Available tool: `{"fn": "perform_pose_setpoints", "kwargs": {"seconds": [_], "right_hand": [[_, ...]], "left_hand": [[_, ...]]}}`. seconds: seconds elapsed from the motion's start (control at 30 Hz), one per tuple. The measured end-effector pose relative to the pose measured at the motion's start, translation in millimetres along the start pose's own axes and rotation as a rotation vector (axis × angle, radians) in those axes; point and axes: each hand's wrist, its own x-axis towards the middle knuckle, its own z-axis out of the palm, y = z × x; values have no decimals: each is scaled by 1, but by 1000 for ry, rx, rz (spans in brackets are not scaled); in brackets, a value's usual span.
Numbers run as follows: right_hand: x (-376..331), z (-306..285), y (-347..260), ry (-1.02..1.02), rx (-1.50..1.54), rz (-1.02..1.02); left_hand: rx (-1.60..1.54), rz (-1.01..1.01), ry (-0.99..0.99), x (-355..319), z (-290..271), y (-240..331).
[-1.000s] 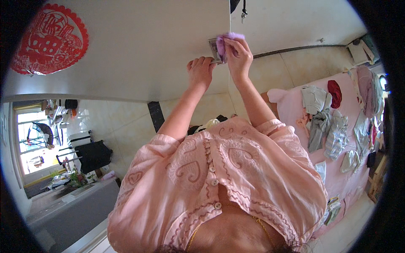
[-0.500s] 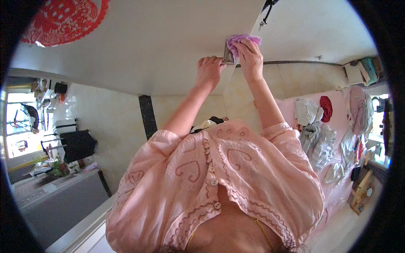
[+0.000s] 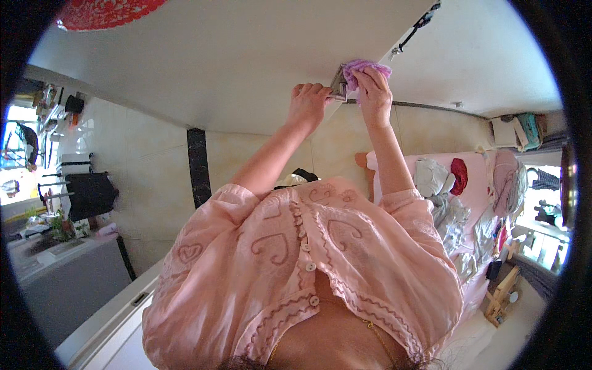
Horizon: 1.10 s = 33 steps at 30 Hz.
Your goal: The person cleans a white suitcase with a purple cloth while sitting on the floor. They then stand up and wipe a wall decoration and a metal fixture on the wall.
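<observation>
A white door [image 3: 234,61] spans the upper part of the view. On its edge is a metal door handle [image 3: 338,90], with my left hand [image 3: 308,105] closed around its lever. My right hand [image 3: 374,98] pinches a fluffy purple cloth [image 3: 364,66], held bunched against the far side of the handle, by the door's edge. The cloth and fingers hide part of the handle's plate.
A red paper cutout [image 3: 105,13] is on the door at the upper left. To the right stands a bed [image 3: 456,166] with piled clothes. A black chair [image 3: 91,194] and a grey cabinet [image 3: 77,287] are at the left. A dark strip [image 3: 198,166] crosses the tiled floor.
The view has shifted, so the red cutout sits higher and more of the right-hand window shows. Both hands stay at the handle; the cloth remains beside it, slightly reshaped.
</observation>
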Motion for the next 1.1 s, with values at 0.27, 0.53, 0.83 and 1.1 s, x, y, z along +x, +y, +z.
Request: {"fn": "perform_pose_setpoints", "kwargs": {"seconds": [0.27,0.53,0.83,1.1], "right_hand": [[13,18,-21,-98,-35,-61],[3,-10,-2,-1,-13,9],[6,12,-12,-79,-91,-86],[4,4,-5,-8,-36,-34]], "left_hand": [[31,24,77,-1,11,-2],[5,14,109,-2,12,1],[66,18,56,1,11,-5],[1,-8,43,2,11,1]]}}
